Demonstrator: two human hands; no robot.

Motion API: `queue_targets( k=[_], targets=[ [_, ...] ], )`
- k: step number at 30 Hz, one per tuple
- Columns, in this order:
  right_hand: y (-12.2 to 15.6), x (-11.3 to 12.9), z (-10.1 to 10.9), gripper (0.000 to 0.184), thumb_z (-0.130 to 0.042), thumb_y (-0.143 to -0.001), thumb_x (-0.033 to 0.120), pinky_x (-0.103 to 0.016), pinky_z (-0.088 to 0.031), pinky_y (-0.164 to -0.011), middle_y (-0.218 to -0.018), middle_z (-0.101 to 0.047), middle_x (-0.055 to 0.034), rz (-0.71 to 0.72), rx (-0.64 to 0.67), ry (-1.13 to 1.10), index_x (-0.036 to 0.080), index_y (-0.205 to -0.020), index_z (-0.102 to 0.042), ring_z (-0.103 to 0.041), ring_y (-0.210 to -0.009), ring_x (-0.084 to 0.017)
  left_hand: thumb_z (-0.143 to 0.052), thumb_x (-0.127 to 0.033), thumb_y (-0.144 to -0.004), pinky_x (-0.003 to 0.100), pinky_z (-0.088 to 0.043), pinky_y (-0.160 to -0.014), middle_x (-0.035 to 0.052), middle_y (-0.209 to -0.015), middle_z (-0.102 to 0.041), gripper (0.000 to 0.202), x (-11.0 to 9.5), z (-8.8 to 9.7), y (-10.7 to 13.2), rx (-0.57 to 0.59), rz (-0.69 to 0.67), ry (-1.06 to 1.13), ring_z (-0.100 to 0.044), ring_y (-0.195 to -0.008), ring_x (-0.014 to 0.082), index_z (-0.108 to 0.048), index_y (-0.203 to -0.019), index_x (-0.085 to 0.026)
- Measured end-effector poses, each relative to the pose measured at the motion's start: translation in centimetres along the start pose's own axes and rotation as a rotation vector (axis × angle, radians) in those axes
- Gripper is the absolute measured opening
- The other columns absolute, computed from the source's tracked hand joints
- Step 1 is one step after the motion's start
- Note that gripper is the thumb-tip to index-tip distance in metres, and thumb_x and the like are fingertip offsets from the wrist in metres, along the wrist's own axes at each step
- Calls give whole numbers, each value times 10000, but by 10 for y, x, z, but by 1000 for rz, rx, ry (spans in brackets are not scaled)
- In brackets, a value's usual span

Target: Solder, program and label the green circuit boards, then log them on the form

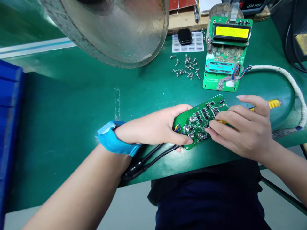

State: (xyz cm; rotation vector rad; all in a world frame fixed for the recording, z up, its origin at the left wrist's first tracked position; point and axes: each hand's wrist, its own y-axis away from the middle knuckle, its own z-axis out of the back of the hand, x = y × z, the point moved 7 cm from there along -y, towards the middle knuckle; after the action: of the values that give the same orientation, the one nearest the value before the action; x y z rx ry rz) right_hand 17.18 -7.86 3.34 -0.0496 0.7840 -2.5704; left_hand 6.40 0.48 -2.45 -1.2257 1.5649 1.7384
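My left hand (165, 127) is closed around the left end of a green circuit board (201, 111), its thumb on the component side. The board is tilted and carries small chips, several clear round parts and a digit display (215, 111). My right hand (242, 127) is bent over the board's right half, with thumb and forefinger pinched at its surface. A yellow tool (274, 103) passes beneath these fingers; its working end is mostly hidden. Black cables (153, 156) hang below my left hand, and a blue band (117, 137) wraps that wrist.
A programmer board (222, 84) with a lit yellow screen stands at the back right, with a white-wrapped cable (280, 67) curving from it. Several springs (189, 65) lie near a label sheet (177, 48) bearing a black object (184, 36). A large round lamp-like cover (134, 38) overhangs the bench; a blue bin (9, 127) stands left.
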Motion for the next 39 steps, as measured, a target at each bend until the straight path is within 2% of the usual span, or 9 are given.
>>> queue_targets(
  k=[18, 27, 39],
  targets=[
    [-1, 1, -1, 59, -575, -855, 244, -367, -381, -927, -766, -681, 50, 0, -13, 2, 238, -807, -608, -573, -676, -121, -703, -197, -660, 218, -500, -453, -49, -676, -625, 347, 0, 1, 0, -24, 21, -28, -632, -511, 145, -507, -945, -202],
    [-1, 0, -3, 71, -596, -848, 281, -343, -373, -906, -720, -659, 81, -8, -27, 24, 242, -789, -604, -555, -660, -103, -700, -210, -720, 190, -530, -500, -76, -734, -608, 371, 0, 0, 0, 33, 42, -64, -645, -556, 111, -440, -985, -221],
    [0, -1, -3, 78, -606, -845, 284, -345, -371, -895, -702, -629, 70, -12, -42, 12, 231, -788, -605, -544, -673, -104, -702, -222, -725, 195, -535, -509, -86, -731, -601, 360, 2, 1, 0, 31, 40, -82, -648, -563, 109, -440, -972, -232]
  ],
)
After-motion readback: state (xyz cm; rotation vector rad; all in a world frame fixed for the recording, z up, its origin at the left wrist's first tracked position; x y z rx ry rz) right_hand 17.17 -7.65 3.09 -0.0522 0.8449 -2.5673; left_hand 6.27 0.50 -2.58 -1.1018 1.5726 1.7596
